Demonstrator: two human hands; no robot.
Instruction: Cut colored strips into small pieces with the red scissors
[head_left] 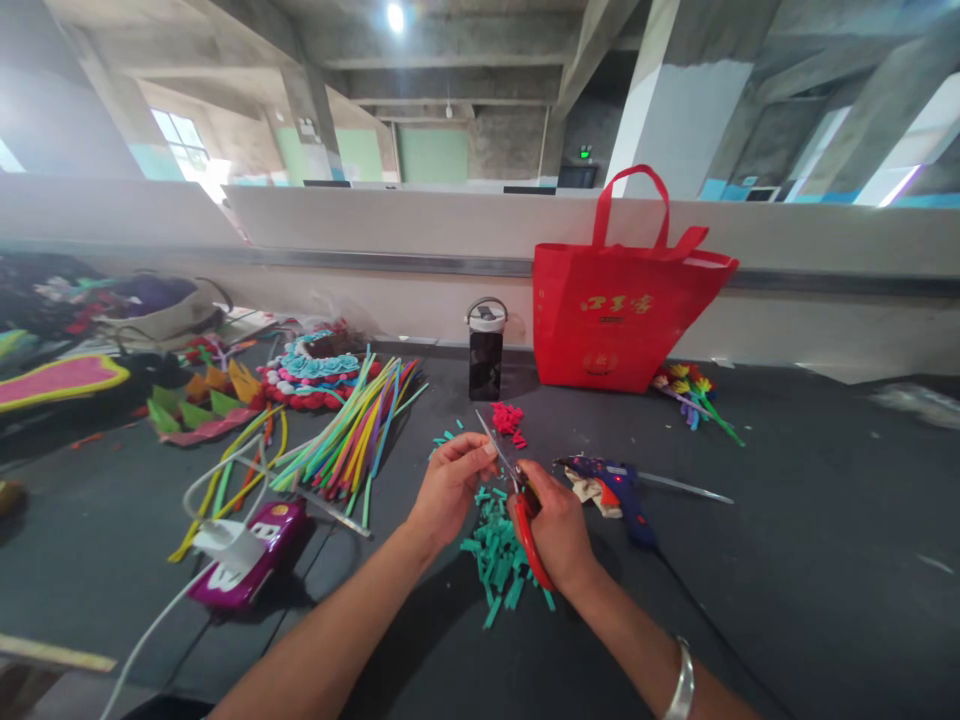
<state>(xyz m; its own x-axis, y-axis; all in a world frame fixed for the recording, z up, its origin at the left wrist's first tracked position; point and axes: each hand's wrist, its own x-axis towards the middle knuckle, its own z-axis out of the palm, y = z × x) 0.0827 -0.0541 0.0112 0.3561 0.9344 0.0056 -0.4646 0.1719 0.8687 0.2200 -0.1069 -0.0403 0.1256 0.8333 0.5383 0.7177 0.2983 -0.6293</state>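
"So, holding what in the right hand (559, 530)?"
"Scissors (529, 545), gripped by the red handles, above green strips (496, 548) on the bench (787, 570)."
"And with the left hand (452, 487)?"
"Pressing thumb and fingertips together beside the blades; too small to tell whether around anything. Seeing red bits (508, 420) beyond, a glue gun (622, 487) to the right."

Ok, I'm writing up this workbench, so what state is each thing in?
Scissors: gripped in right hand; blade opening unclear
Green strips: cut short, loosely heaped
Red pieces: small, clustered
Craft stems: loosely bunched, fanned out
Glue gun: lying down, red light showing
Power strip: white plug inserted
Bottle: upright, handle raised
Red bag: standing upright
Green sign: lit
Ceiling light: on
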